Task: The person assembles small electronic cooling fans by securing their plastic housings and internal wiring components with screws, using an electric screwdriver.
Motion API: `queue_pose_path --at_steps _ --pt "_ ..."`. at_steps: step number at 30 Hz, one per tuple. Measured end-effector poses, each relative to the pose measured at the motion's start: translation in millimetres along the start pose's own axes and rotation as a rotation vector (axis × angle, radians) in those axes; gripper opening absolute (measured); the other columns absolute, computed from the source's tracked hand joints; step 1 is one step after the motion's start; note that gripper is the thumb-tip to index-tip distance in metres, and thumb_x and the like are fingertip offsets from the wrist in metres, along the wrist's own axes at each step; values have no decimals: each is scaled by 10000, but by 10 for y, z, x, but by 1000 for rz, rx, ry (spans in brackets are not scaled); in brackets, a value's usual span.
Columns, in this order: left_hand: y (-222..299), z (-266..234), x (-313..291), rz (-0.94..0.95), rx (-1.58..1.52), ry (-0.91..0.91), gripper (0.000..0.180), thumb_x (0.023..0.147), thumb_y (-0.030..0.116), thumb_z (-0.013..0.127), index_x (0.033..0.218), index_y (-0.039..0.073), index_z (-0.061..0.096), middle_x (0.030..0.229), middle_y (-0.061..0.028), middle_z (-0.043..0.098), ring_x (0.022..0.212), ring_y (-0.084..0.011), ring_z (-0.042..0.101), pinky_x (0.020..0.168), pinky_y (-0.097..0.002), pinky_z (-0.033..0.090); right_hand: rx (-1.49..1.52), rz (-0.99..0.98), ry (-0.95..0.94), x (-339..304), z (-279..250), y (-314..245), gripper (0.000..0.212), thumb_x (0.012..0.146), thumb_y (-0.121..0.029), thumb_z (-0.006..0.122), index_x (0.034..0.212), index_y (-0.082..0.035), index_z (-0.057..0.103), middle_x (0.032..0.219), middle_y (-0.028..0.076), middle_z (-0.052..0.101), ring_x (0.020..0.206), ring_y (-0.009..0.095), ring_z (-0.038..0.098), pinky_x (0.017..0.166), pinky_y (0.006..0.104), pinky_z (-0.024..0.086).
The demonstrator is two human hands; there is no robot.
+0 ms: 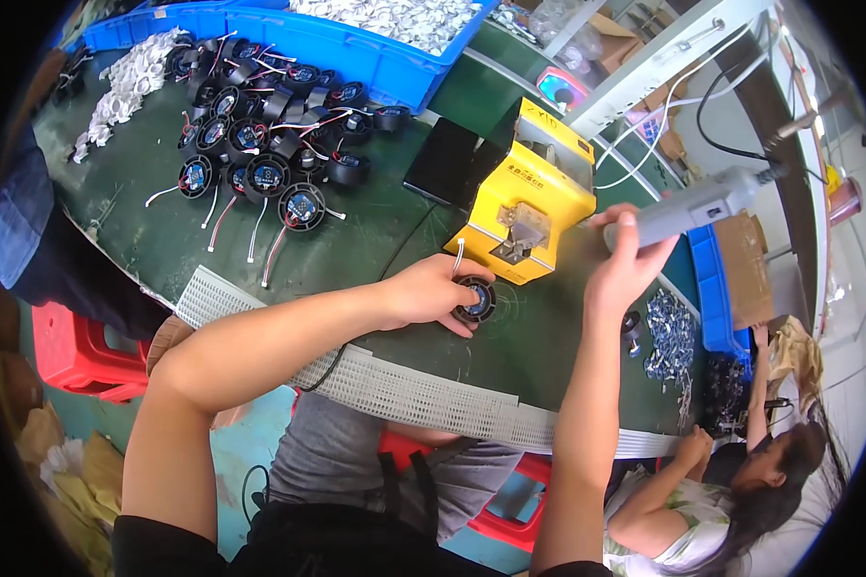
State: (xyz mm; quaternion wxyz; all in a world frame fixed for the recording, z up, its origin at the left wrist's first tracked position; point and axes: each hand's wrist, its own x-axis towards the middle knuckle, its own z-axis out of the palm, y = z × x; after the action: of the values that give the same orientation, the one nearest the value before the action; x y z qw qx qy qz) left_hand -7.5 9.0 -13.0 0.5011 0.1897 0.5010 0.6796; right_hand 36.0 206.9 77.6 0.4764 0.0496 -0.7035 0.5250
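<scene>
My left hand point(438, 293) is closed around a small round black motor point(475, 299) with a blue circuit board in its middle, held just over the green table. A short white-tipped lead sticks up beside my fingers. My right hand point(630, 258) grips the front end of a grey electric screwdriver point(698, 209), which lies tilted with its cord end toward the upper right. The screwdriver is slightly blurred, and its bit is hidden by my fingers. Between and beyond both hands stands a yellow screw feeder point(531, 197) with a metal outlet on its near face.
Many similar motors point(265, 173) with wires lie heaped at the left, beside white plastic parts point(130, 82). A blue bin point(370, 48) stands behind them. Small metal parts point(671, 337) lie at the right. White perforated strips point(394, 385) line the near edge. A co-worker point(712, 481) sits at the right.
</scene>
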Motion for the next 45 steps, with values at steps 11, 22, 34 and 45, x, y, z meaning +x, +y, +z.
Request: queue_pose_path --at_steps 11,22,34,45 --pt "24 37 22 -52 -13 76 397 960 17 470 1355 -20 455 1107 -179 584 875 -261 670 817 -399 610 182 165 69 -121 609 33 410 895 17 537 1259 14 351 647 57 510 461 123 491 459 269 420" --pt "10 45 25 -7 23 143 372 983 57 459 1340 -49 451 1099 -175 585 858 -255 671 810 -379 608 225 215 38 -496 604 -192 536 895 -36 533 1362 2 275 605 48 458 452 129 449 428 272 398" --pt "-7 46 20 15 50 132 309 979 55 427 1256 -54 509 1053 -160 599 789 -207 670 751 -340 616 402 258 -13 -777 601 -174 523 899 12 536 1351 16 271 662 72 516 471 132 490 478 271 458" --pt "-19 118 68 34 47 162 279 965 52 444 1203 -48 551 1019 -162 612 809 -220 667 738 -348 616 442 307 -97 -799 547 -102 445 893 -2 537 1277 -24 314 648 65 473 480 137 466 464 275 437"
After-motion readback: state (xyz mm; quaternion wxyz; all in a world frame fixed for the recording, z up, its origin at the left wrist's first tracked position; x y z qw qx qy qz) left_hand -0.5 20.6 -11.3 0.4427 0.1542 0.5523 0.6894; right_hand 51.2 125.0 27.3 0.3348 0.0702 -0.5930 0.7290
